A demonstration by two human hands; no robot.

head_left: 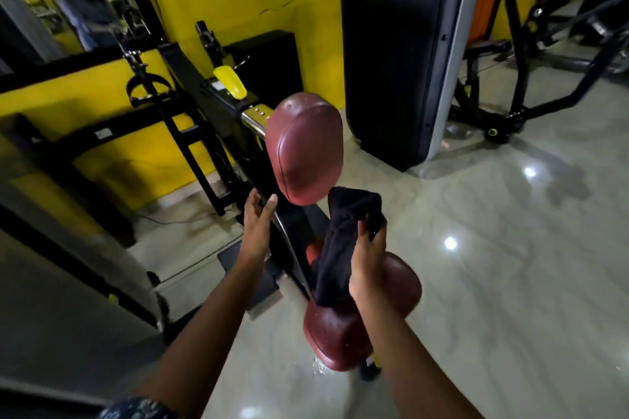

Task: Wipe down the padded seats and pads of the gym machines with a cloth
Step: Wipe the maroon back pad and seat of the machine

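A maroon back pad (pixel 308 150) stands upright on a black machine frame, and its maroon seat (pixel 343 333) lies below it, speckled with droplets. My right hand (pixel 367 262) grips a black cloth (pixel 343 241), which hangs in front of the seat just under the back pad's lower edge. My left hand (pixel 257 228) is raised left of the back pad's bottom with fingers straight, holding nothing; whether it touches the frame I cannot tell.
A tall black weight-stack housing (pixel 398 54) rises behind the pad. Black frames, handles and a yellow knob (pixel 229 82) crowd the left by the yellow wall. More machines stand at the far right. Glossy tile floor (pixel 493 248) spreads right of the seat.
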